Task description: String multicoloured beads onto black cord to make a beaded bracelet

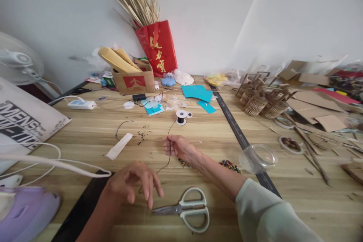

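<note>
My right hand (181, 147) is closed on a thin black cord (169, 151), pinched at the fingertips. From there the cord runs up to a white-flanged spool (180, 119) and hangs down toward the tabletop. My left hand (137, 181) is nearer to me, fingers loosely bent and apart, with nothing visible in it. Just below its fingertips, a pair of scissors (181, 208) with pale handles lies with its blades pointing left. Strings of colourful beads (231, 166) rest beside my right forearm, which partly covers another bead string (183, 163).
Left of centre lie a white paper strip (119, 146) and black cord scraps (142, 134). A purple iron (28, 211) stands at the near left. A clear round container (263, 155), small woven baskets (256, 100) and cardboard (314, 106) are on the right. Behind are a box (136, 81) and red bag (159, 49).
</note>
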`<state>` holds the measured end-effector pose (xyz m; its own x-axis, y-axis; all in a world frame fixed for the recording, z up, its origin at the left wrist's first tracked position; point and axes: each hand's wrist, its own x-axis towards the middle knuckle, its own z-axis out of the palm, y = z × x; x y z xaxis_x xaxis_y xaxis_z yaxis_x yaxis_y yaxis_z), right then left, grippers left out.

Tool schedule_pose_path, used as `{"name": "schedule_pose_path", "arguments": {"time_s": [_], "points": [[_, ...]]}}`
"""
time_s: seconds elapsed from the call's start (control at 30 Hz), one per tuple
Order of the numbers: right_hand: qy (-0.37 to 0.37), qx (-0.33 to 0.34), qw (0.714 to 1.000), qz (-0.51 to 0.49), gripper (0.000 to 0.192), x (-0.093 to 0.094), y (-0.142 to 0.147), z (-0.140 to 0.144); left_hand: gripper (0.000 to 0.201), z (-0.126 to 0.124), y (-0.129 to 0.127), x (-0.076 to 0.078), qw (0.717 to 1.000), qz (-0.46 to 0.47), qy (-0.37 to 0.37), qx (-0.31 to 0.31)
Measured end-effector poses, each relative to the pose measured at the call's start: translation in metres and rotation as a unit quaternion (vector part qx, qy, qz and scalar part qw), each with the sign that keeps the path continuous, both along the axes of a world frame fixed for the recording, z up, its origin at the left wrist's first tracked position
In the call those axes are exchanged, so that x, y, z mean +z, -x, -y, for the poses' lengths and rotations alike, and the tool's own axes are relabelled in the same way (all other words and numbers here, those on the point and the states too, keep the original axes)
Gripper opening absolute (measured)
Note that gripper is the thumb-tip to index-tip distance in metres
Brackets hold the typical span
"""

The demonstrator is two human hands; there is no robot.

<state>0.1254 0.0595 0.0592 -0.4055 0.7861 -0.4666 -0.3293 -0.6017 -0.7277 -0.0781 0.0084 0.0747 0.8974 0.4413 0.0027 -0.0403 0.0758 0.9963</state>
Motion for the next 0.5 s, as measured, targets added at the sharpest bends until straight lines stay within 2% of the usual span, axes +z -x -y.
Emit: {"name": "schedule_pose_path", "arguments": {"time_s": [0.07, 0.13, 0.2, 0.27, 0.33, 0.4, 0.5], "points": [[-0.010, 0.018, 1.000, 0.002, 0.025, 0.003, 0.004, 0.011, 0.046, -0.006, 0.008, -0.002, 0.994, 0.036, -0.030, 0.099], [-0.025, 0.035, 0.999, 0.006, 0.024, 0.004, 0.008, 0.026, 0.045, -0.012, 0.013, -0.004, 0.977, 0.071, -0.024, 0.198], [-0.045, 0.060, 0.997, 0.015, 0.023, 0.004, 0.012, 0.043, 0.046, -0.017, 0.013, -0.007, 0.950, 0.076, -0.002, 0.303], [-0.111, 0.104, 0.988, 0.039, 0.018, 0.003, 0.016, 0.058, 0.047, -0.021, 0.009, -0.011, 0.931, 0.043, 0.001, 0.361], [-0.154, 0.136, 0.975, 0.080, 0.017, 0.004, 0.019, 0.070, 0.045, -0.023, 0.000, -0.016, 0.922, -0.023, -0.008, 0.387], [-0.224, 0.179, 0.950, 0.126, 0.017, 0.006, 0.022, 0.078, 0.041, -0.023, -0.010, -0.023, 0.915, -0.092, 0.006, 0.394], [-0.355, 0.240, 0.877, 0.218, 0.017, 0.011, 0.025, 0.088, 0.047, -0.019, -0.027, -0.034, 0.923, -0.107, 0.098, 0.355]]}}
